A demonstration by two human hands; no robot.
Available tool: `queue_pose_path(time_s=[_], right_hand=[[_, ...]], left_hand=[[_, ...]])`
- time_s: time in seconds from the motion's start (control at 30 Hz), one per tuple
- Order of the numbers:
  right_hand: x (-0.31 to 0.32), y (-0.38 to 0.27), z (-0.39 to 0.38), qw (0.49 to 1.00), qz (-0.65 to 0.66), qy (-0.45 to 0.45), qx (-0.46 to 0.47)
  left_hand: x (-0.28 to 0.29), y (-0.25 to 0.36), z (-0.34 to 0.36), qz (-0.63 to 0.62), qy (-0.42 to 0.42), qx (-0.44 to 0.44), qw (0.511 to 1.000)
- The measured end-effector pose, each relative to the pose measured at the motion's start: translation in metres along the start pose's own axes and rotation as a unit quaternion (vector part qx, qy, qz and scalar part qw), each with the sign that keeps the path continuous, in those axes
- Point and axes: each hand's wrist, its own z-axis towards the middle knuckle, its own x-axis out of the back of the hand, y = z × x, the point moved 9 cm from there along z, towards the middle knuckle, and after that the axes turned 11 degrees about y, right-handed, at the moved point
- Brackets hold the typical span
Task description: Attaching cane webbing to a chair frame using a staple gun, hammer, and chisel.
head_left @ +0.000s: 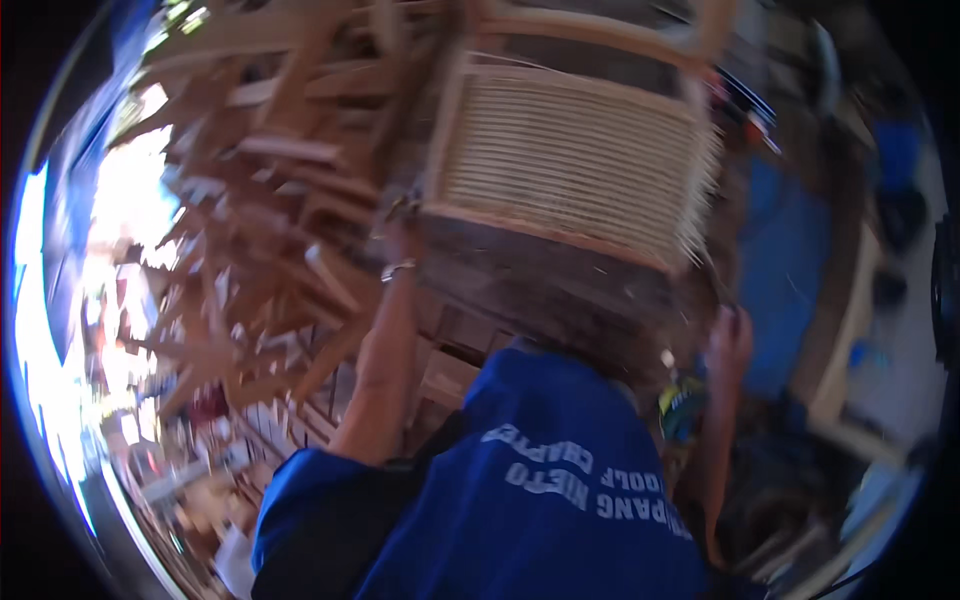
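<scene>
A wooden chair frame [566,228] stands in front of me, its seat woven with rows of pale cord [570,150]. Short loose ends stick out along the seat's right edge. My left hand [402,232] is beside the near left corner of the frame; motion blur hides its fingers. Lower right of the seat, my right hand [730,345] is held apart from the frame with its fingers curled in. A thin strand appears to run from the seat's near right corner toward it, but what it grips is too blurred to make out.
A jumbled heap of wooden chair parts [290,220] fills the left side. Dark boards [540,270] lie below the seat. To the right are a blue panel [780,270] and a long wooden beam [848,330]. Bright light comes from the far left.
</scene>
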Motion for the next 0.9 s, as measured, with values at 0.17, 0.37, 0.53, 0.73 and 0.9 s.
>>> queue_pose_path(time_s=[0.17, 0.37, 0.53, 0.73, 0.9], right_hand=[[-0.056, -0.055, -0.051, 0.994, 0.046, -0.057, 0.082], [-0.13, -0.117, -0.118, 0.922, 0.045, -0.135, 0.36], [-0.125, -0.125, -0.11, 0.887, 0.03, -0.26, 0.381], [-0.028, 0.009, 0.108, 0.89, -0.269, 0.102, 0.355], [-0.064, 0.031, 0.134, 0.844, -0.391, 0.039, 0.366]], left_hand=[[0.035, 0.044, -0.026, -0.092, 0.001, 0.015, 0.996], [0.101, 0.278, -0.144, -0.674, -0.368, 0.289, 0.572], [0.085, 0.273, -0.164, -0.599, -0.422, 0.391, 0.558], [0.1, 0.148, -0.197, -0.418, -0.44, 0.389, 0.694], [0.134, 0.125, -0.204, -0.332, -0.448, 0.166, 0.813]])
